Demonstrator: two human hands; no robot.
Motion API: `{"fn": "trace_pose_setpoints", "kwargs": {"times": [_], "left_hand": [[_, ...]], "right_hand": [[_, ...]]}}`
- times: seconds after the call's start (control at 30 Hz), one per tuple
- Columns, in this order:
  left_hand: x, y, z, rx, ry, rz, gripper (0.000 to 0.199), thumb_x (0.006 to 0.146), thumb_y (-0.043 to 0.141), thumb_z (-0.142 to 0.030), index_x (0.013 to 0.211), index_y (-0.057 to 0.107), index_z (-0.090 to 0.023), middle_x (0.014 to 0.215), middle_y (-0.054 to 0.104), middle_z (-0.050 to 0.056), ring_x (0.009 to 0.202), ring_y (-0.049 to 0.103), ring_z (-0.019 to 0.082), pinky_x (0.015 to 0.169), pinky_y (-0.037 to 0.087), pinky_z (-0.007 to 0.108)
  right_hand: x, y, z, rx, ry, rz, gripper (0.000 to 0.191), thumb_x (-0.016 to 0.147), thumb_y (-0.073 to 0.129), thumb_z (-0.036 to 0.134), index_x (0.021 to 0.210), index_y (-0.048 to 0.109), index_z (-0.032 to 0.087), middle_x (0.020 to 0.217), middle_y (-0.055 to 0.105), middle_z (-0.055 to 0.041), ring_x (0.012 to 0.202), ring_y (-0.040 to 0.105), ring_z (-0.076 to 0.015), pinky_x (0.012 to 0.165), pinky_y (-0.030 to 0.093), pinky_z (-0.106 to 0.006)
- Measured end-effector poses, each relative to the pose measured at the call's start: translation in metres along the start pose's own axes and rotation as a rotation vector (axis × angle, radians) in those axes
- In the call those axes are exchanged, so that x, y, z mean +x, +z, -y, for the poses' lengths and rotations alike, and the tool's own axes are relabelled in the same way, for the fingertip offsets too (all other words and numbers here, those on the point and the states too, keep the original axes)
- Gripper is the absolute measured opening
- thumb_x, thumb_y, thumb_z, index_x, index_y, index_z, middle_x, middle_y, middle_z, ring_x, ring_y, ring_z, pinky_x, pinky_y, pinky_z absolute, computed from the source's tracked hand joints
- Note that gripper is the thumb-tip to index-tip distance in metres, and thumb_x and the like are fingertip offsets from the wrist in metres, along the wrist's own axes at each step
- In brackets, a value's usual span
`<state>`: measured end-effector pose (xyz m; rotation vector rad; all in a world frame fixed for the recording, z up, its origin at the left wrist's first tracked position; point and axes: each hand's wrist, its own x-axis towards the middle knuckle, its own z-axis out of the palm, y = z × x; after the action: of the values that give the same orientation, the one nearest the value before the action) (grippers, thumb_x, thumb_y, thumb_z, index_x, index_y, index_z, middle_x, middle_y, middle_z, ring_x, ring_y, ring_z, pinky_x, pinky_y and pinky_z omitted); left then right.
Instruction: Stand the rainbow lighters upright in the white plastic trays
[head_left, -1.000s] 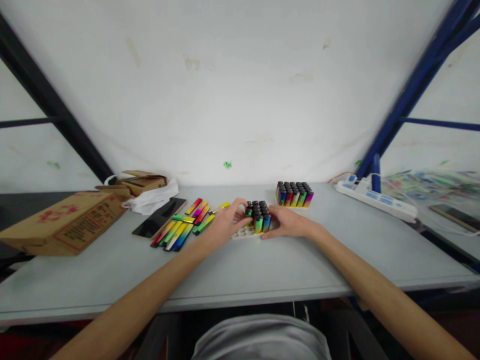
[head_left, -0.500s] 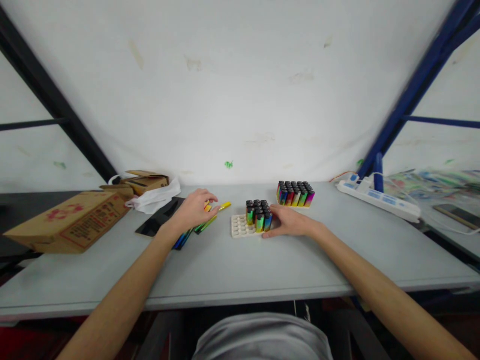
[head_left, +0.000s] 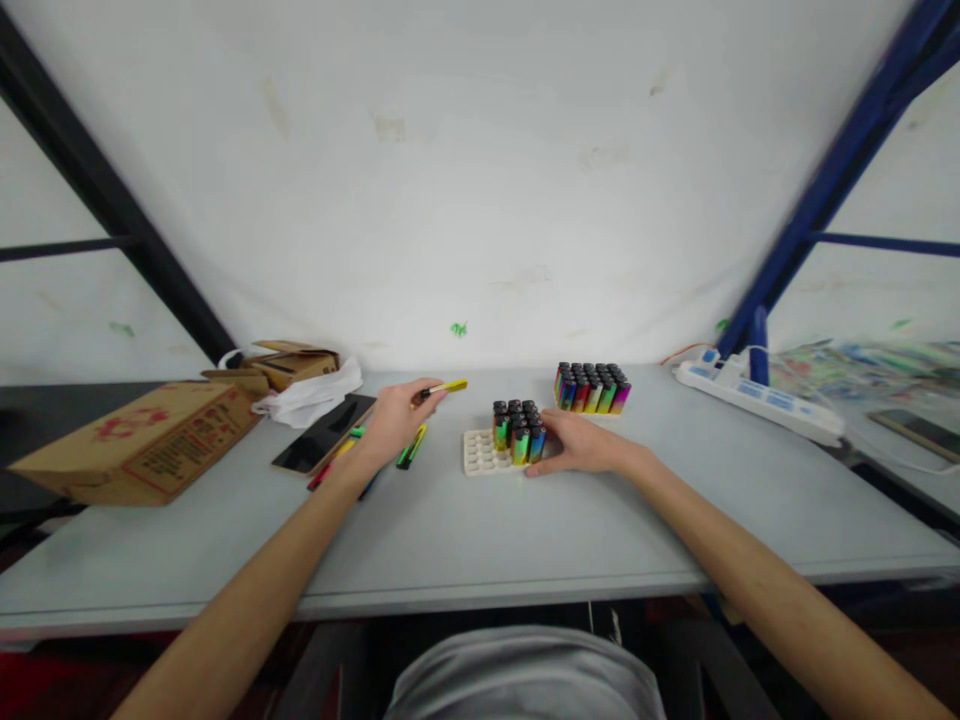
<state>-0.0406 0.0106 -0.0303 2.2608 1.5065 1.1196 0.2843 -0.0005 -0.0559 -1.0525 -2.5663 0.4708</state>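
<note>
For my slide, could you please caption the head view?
Left hand holding a yellow tube, right hand at a partly filled tray.

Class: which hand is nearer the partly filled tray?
Right. The right hand is at the right side of the tray; the left hand is apart from it, off to its left.

Both arms bare to the frame's lower edge, reaching forward and inward. Left arm (head_left: 274, 560): long diagonal, wrist roughly straight. Left hand (head_left: 397, 420): back upward, fingers curled, thumb and forefinger meeting in a pinch, tips pointing rightward. Right arm (head_left: 724, 525): diagonal from lower right. Right hand (head_left: 577, 440): turned inward, thumb low, spread from the fingers in a wide V; some fingertips hidden. Hands apart, left slightly farther forward.
</note>
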Motion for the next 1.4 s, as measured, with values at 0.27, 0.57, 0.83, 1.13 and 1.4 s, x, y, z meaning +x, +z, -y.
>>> {"fn": "trace_pose_setpoints", "kwargs": {"times": [0.27,0.57,0.83,1.13,1.4], "left_hand": [[-0.006,0.007,-0.036,-0.811,-0.185,-0.007,0.035,0.078,0.079,-0.049,0.083,0.069,-0.016,0.082,0.072,0.005,0.073,0.066,0.017,0.071,0.055,0.030],[-0.014,0.014,-0.047,-0.902,-0.200,0.230,0.037,0.087,0.070,-0.050,0.097,0.061,-0.016,0.076,0.063,0.001,0.063,0.058,0.012,0.063,0.051,0.028],[-0.017,0.032,-0.043,-0.548,-0.155,0.167,0.048,0.092,0.053,-0.061,0.069,0.042,-0.021,0.059,0.030,-0.007,0.052,0.031,0.009,0.049,0.025,0.025],[-0.018,0.032,-0.038,-0.237,-0.060,0.077,0.036,0.088,0.048,-0.038,0.060,0.033,-0.022,0.057,0.030,-0.006,0.054,0.032,0.011,0.055,0.024,0.029],[-0.019,0.032,-0.042,-0.250,-0.046,0.133,0.046,0.094,0.049,-0.055,0.064,0.039,-0.022,0.055,0.037,-0.005,0.055,0.039,0.012,0.053,0.029,0.027]], "right_hand": [[-0.001,0.002,-0.003,0.019,0.002,0.006,0.062,0.075,0.077,0.067,0.104,0.062,0.015,0.100,0.067,-0.0102,0.088,0.063,-0.0270,0.078,0.049,-0.036],[-0.002,0.001,0.000,0.031,0.019,0.010,0.064,0.074,0.079,0.066,0.108,0.062,0.014,0.102,0.067,-0.0110,0.089,0.063,-0.0280,0.079,0.050,-0.037],[-0.001,0.001,-0.001,-0.007,0.009,0.002,0.059,0.075,0.078,0.066,0.100,0.062,0.015,0.096,0.066,-0.0090,0.083,0.061,-0.0254,0.074,0.048,-0.035],[-0.001,0.001,0.000,0.018,-0.002,-0.005,0.060,0.074,0.079,0.065,0.103,0.062,0.015,0.098,0.067,-0.0092,0.085,0.062,-0.0256,0.076,0.048,-0.035],[-0.001,0.001,0.000,0.036,-0.001,-0.005,0.061,0.075,0.080,0.063,0.106,0.062,0.014,0.100,0.067,-0.0100,0.087,0.063,-0.0263,0.076,0.049,-0.036]]}}
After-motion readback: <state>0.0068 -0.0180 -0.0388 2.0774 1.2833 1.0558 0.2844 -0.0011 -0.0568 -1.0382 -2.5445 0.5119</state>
